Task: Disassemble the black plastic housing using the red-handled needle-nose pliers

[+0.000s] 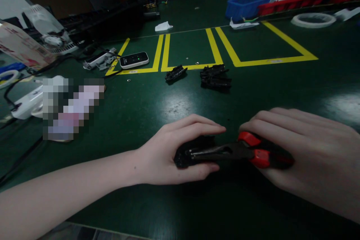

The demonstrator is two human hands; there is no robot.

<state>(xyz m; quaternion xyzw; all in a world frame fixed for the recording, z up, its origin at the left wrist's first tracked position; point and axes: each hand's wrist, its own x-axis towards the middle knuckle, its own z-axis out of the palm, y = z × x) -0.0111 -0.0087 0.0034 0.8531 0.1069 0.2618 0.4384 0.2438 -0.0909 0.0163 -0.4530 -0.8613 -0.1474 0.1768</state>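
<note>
My left hand [165,150] is wrapped around a black plastic part [182,155] just above the green table, thumb on the near side and fingers on the far side. Pliers with red and black handles [261,157] are gripped in my right hand [306,150]. Their dark jaws point left and lie against the black part, between my left thumb and fingers. Whether the jaws bite on anything cannot be made out. Beyond my hands lie similar black parts: one alone [176,73] and a small cluster [215,77] to its right.
Yellow tape [239,62] marks areas on the green table [126,108]. A black and white device [134,60] lies on the left area. Further left are a power strip [30,101] and a blurred-out flat object [75,114]. A blue bin [247,5] and tape roll [313,20] sit at back right.
</note>
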